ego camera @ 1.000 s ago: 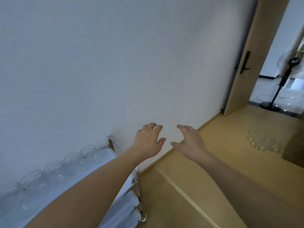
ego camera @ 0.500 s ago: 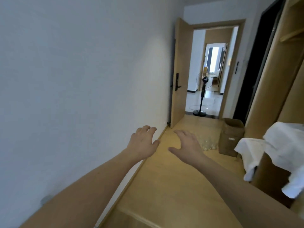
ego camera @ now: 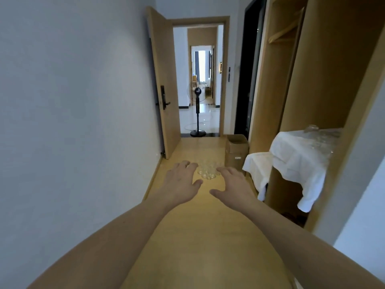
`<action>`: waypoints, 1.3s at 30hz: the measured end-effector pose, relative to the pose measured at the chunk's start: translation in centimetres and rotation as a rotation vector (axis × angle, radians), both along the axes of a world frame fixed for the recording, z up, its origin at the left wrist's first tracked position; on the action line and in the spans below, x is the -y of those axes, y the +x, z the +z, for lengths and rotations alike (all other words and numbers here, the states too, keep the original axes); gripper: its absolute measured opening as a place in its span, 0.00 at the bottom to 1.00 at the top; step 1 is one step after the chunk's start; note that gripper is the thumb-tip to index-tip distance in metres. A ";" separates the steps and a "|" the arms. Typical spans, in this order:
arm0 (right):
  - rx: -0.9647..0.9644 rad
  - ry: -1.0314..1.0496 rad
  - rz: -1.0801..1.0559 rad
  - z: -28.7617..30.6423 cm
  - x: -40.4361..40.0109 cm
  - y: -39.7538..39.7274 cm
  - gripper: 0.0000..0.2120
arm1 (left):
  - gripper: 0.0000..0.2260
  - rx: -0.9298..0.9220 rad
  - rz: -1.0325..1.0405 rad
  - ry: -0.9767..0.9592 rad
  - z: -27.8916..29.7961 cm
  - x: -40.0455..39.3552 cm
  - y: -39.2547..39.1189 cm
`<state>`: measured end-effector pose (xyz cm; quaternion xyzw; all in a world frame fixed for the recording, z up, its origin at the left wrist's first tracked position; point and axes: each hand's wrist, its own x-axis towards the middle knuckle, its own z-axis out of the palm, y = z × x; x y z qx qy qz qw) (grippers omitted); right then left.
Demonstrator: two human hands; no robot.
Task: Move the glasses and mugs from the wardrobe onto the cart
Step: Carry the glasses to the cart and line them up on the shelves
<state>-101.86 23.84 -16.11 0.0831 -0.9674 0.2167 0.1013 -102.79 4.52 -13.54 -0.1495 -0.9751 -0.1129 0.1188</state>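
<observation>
**Empty-handed between loads, glasses waiting on the wardrobe shelf**

Both hands are held out in front of the person over the light wooden floor. The left hand and the right hand each show spread, relaxed fingers and carry nothing; neither touches any object.

To the right stands the open tan wooden wardrobe. Its shelf is covered by a crumpled white cloth that hangs over the front edge, and at the far right end of that cloth sits a cluster of clear drinking glasses. How many there are cannot be told, and no mug is plainly visible there.

A second group of small clear glasses stands on the floor, far beyond the fingertips, near a brown cardboard box. Further off, through the open wooden door, a black pedestal fan stands in the next room.

The cart is not in view, so what already rests on it cannot be judged. Since glassware remains on the shelf and both hands are free, the task looks unfinished; the likely next step is a reach to the right for the shelf glasses.
</observation>
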 end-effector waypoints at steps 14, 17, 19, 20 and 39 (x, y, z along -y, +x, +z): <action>0.021 -0.062 -0.142 -1.8 -14.7 -16.8 0.37 | 0.27 0.037 -0.112 -0.038 -0.5 -14.3 -18.6; 0.021 -0.061 -0.159 -1.9 -16.8 -19.3 0.36 | 0.26 0.041 -0.115 -0.049 -0.6 -16.6 -21.3; 0.014 -0.065 -0.164 -2.1 -18.0 -20.7 0.34 | 0.26 0.045 -0.124 -0.062 -0.6 -18.1 -22.7; 0.013 -0.063 -0.169 -2.1 -18.6 -21.2 0.33 | 0.26 0.051 -0.132 -0.074 -0.7 -18.7 -23.3; 0.085 -0.026 -0.511 -2.3 -23.7 -33.4 0.36 | 0.26 0.039 -0.484 -0.067 -2.3 -25.9 -42.3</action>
